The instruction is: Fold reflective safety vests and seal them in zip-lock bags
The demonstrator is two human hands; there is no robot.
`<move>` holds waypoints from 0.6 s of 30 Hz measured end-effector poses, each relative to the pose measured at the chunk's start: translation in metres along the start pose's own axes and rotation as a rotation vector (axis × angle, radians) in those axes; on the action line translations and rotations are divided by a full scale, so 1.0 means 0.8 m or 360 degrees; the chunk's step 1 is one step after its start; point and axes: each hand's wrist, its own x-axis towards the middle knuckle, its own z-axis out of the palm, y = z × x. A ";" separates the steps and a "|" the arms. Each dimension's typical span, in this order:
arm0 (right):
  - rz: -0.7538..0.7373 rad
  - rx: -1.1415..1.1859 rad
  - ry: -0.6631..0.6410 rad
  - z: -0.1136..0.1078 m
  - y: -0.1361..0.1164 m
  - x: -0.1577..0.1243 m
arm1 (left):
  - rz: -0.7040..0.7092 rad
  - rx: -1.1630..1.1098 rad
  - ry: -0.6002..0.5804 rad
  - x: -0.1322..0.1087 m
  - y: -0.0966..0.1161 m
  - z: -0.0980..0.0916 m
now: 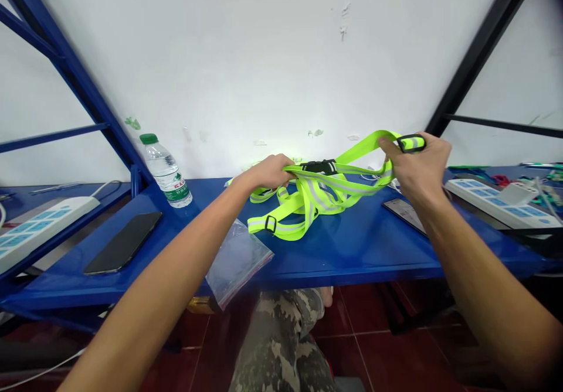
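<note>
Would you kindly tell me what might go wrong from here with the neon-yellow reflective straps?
The neon-yellow straps with grey reflective stripes overlap in loose loops between the left hand and right hand, so pulling might tangle them.
The clear plastic bag overhangs the front edge of the blue table; a brush from the left forearm could slide it off.
The lit-screen phone lies beside the right forearm and may get knocked.

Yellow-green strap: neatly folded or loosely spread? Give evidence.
Loosely spread: the strap forms uneven loops, one held up in the right hand.
</note>
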 end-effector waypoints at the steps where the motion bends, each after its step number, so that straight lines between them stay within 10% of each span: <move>1: -0.0116 -0.0209 0.0116 0.000 0.002 -0.002 | -0.0004 0.0007 0.0017 0.000 0.002 0.001; 7: -0.0192 -0.0636 0.0141 -0.005 0.010 -0.007 | -0.0005 0.0070 0.0233 -0.003 0.006 0.006; 14: 0.0802 0.0740 -0.1166 -0.020 0.011 0.011 | -0.0151 0.0159 0.0162 -0.004 -0.007 0.005; 18: 0.0596 0.0978 -0.1352 -0.031 0.010 0.001 | -0.0220 0.0052 0.0101 -0.006 -0.014 0.007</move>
